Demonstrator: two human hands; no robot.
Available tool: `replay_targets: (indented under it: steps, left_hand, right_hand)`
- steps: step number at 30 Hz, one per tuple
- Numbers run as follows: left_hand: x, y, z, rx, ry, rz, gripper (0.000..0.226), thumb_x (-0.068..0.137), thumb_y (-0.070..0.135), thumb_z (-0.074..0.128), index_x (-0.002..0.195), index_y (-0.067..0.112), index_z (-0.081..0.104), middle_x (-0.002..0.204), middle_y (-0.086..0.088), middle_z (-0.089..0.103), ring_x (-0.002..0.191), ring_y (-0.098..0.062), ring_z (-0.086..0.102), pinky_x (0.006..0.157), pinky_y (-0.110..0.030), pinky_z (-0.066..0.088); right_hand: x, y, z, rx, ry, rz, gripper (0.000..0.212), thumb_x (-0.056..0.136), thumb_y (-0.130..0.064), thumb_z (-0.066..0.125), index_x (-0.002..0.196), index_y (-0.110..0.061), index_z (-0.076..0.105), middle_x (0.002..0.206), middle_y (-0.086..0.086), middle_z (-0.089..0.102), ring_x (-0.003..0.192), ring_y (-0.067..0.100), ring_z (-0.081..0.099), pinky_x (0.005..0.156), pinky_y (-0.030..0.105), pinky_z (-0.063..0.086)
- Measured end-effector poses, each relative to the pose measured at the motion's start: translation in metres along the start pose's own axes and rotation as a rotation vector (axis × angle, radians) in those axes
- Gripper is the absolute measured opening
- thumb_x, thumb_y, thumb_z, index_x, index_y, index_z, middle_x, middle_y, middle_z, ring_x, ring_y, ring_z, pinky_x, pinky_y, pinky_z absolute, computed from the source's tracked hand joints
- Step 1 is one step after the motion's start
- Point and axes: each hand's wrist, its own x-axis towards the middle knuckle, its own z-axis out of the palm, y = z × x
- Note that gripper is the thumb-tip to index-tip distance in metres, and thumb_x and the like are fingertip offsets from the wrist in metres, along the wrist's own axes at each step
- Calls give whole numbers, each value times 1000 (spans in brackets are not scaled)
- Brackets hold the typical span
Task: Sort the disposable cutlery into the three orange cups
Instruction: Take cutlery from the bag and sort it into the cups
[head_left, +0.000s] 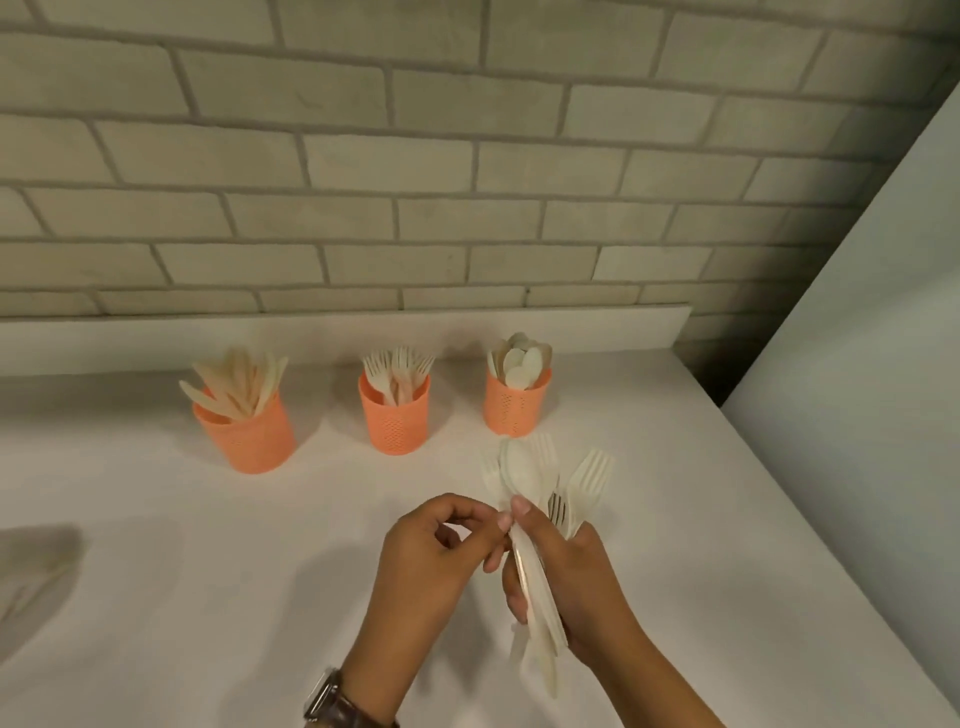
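Three orange cups stand in a row on the white table. The left cup (244, 431) holds knives, the middle cup (395, 415) holds forks, and the right cup (517, 402) holds spoons. My right hand (576, 587) grips a bundle of pale cutlery (540, 483), forks and at least one spoon, fanned upward in front of the right cup. My left hand (431, 556) pinches one piece at the left edge of that bundle, fingertips meeting my right thumb. A watch sits on my left wrist.
The white table (701, 519) ends at a right edge beside a pale wall panel (857, 364). A brick wall rises behind a low white ledge (337, 332). A blurred pale object (36, 577) lies at the table's far left.
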Motion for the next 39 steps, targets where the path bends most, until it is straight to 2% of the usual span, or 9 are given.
replay_targets:
  steps: [7,13,16,20,24,27,30,34,39]
  left_hand:
    - [3,11,7,51,-84,-23,32,85,23,62,54,15,62,46,1,50,53,-16,42,61,-20,42]
    - [7,17,-2,-16,40,-6,26,85,7,60,61,4,68,46,0,53,47,-8,50,55,-12,43]
    - [7,19,-1,-42,86,-33,26,85,3,60,64,11,74,47,3,60,46,-4,54,54,-9,44]
    - [9,17,-3,-22,140,-72,29,84,4,59,61,15,73,47,11,60,47,1,54,54,-6,41]
    - [15,11,-6,11,164,-97,24,88,9,53,76,13,74,57,7,61,56,-4,54,59,-8,43]
    - [21,11,-4,-116,103,-205,31,95,11,42,92,18,72,61,9,60,61,-6,61,67,-17,50]
    - [22,11,-3,-275,-5,-297,33,98,14,39,99,17,71,68,4,53,52,-10,53,56,-22,46]
    - [21,11,-3,-310,-31,-266,26,95,17,47,100,14,72,66,6,55,50,-8,44,51,-19,42]
    - [18,12,5,-218,69,-191,14,87,12,60,89,17,73,68,1,70,56,-11,61,58,-20,52]
  right_hand:
    - [17,2,-10,2,-140,35,51,87,-39,51,64,5,62,42,6,55,33,19,46,43,26,43]
    - [32,6,-1,171,-117,80,36,81,-28,62,89,6,67,65,22,65,49,30,61,49,33,52]
    - [33,9,-2,181,-88,71,29,85,-24,61,90,3,70,69,24,68,56,31,66,49,35,53]
    - [32,10,-6,167,-43,61,24,83,-29,62,89,-9,74,65,22,67,47,30,61,46,33,50]
    - [37,10,-11,208,-18,63,38,78,-35,60,102,-7,66,58,17,59,37,25,48,41,29,42]
    - [38,10,-14,231,0,66,42,72,-38,64,98,-6,66,56,16,55,37,25,44,41,29,40]
    - [38,12,-17,239,-4,70,41,70,-40,65,96,-8,67,55,14,53,39,25,43,43,29,39]
    - [38,14,-21,251,-9,84,46,68,-39,68,97,-2,65,51,9,48,37,23,41,41,27,37]
    - [36,14,-20,291,-39,103,32,70,-29,72,88,-4,65,48,6,44,34,19,40,39,25,35]
